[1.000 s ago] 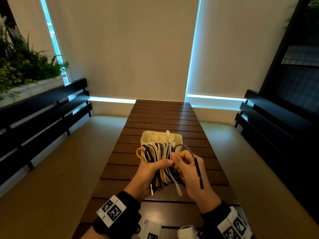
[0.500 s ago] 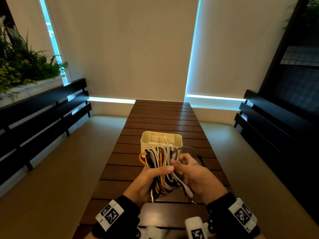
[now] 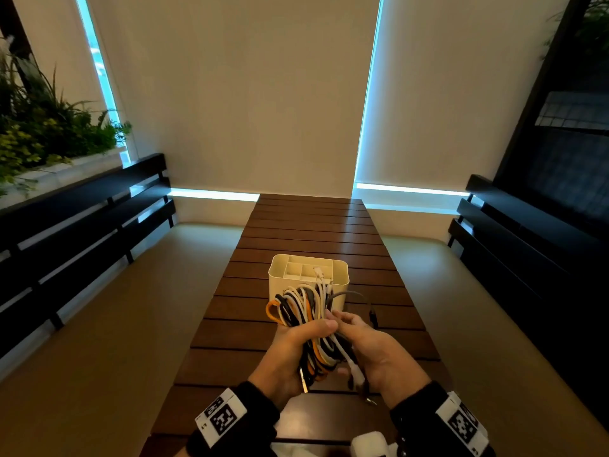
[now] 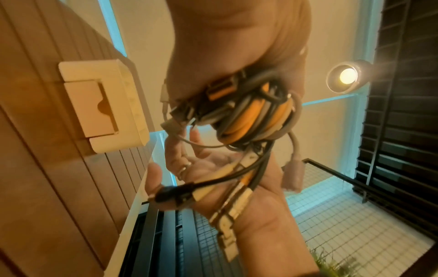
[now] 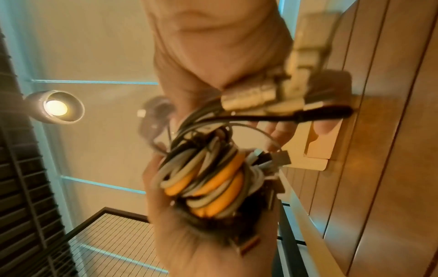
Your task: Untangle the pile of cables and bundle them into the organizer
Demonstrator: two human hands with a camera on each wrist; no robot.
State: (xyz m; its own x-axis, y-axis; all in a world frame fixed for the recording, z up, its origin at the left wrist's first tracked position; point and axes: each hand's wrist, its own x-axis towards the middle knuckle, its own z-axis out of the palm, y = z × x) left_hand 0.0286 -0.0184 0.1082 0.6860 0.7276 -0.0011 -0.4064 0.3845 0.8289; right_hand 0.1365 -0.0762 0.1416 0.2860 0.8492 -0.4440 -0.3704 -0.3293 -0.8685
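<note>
Fingers (image 3: 321,326) of the left hand (image 3: 290,354) wrap tight around the cable bundle (image 3: 306,311), just in front of the white organizer (image 3: 308,275). The right hand (image 3: 375,354), fingers loosely spread, cradles the dangling plugs (image 4: 227,196) above the counter (image 3: 313,232).

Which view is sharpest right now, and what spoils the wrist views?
Head view: sharpest, dim and warm, walls bowed by the wide lens. Left wrist: spotlight flares; cable bundle softly blurred. Right wrist: worst, motion blur smears the right hand and the connectors.
</note>
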